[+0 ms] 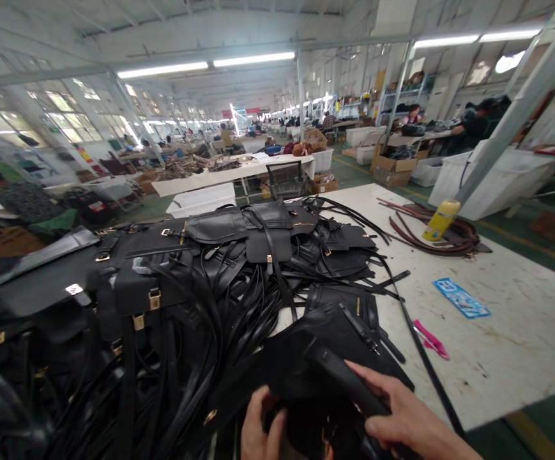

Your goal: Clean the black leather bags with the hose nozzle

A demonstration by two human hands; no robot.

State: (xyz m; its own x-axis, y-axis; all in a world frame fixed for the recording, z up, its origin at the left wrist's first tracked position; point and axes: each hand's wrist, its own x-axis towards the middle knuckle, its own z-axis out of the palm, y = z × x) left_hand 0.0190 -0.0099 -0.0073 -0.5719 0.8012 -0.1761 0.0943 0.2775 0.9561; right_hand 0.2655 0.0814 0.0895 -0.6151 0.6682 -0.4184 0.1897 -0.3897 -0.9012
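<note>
At the bottom centre, a black bag piece (pixel 287 358) lies over the near edge of the table. My left hand (pixel 262 428) has its fingers curled at the edge of this piece, and what lies between them is dark and hard to make out. My right hand (pixel 396 409) grips a thick black strip (pixel 349 377) between thumb and fingers, to the right of the left hand. Below and between the hands is a dark opening with small gold-coloured metal parts (pixel 326 437). A flap with a narrow buckled strap (pixel 361 329) rests just beyond the right hand.
Black bags with straps and gold clasps (pixel 162 281) pile up on the left and centre. The white table (pixel 521 319) holds a yellow bottle (pixel 441 220), brown straps (pixel 406 227), a blue card (pixel 462 298) and a pink tool (pixel 430 340). People sit at tables farther back.
</note>
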